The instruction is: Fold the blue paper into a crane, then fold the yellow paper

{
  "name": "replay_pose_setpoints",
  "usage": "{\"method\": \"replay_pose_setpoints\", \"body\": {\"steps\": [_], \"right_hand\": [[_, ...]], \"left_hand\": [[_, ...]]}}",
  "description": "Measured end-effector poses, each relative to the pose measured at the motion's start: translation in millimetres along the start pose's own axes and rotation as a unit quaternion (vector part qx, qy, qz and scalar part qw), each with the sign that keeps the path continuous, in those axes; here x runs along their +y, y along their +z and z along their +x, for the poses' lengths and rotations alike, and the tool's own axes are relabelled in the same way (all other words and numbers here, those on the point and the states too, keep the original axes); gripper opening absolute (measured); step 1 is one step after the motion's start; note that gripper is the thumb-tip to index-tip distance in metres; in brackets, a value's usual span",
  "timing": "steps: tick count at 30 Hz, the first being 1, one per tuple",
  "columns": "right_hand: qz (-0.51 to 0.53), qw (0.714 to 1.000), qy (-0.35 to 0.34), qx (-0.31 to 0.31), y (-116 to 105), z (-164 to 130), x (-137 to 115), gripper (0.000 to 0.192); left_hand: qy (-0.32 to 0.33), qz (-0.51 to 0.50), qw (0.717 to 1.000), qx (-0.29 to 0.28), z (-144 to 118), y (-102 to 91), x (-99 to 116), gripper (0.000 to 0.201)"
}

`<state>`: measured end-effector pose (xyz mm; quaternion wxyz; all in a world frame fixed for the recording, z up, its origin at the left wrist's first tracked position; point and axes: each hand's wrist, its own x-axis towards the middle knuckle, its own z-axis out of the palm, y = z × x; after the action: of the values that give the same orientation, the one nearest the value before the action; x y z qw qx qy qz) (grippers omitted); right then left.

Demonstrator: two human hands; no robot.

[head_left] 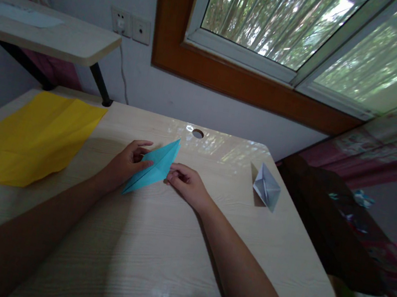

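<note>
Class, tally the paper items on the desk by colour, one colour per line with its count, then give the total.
Blue folded paper, held between the left hand and the right hand: 1
Yellow sheet, lying flat at the left of the desk: 1
Pale grey folded paper, at the right of the desk: 1
Total: 3

A large creased yellow paper sheet (28, 140) is spread at the left of the pale wooden table (152, 242). A small folded grey paper figure (267, 186) is seen right of centre. Two white wall sockets (130, 25) are mounted upper left.
</note>
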<state>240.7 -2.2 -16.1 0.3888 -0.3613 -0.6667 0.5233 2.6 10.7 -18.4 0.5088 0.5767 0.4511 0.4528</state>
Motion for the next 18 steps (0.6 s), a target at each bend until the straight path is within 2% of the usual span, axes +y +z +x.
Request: {"method": "replay_pose_setpoints", "body": {"steps": [8, 15, 18], "right_hand": [[-0.064, 0.997, -0.014, 0.036, 0.6, 2.1, 0.2, 0.031], [-0.124, 0.990, -0.056, 0.026, 2.0, 1.3, -3.3, 0.023], [-0.121, 0.990, -0.062, 0.019, 3.3, 1.1, -0.7, 0.027]], "left_hand": [[0.010, 0.050, 0.999, -0.015, -1.3, -0.2, 2.8, 0.056], [-0.002, 0.068, 0.997, -0.028, -2.7, -1.1, 6.5, 0.052], [0.001, 0.080, 0.996, -0.029, -1.2, -3.2, 4.6, 0.051]]}}
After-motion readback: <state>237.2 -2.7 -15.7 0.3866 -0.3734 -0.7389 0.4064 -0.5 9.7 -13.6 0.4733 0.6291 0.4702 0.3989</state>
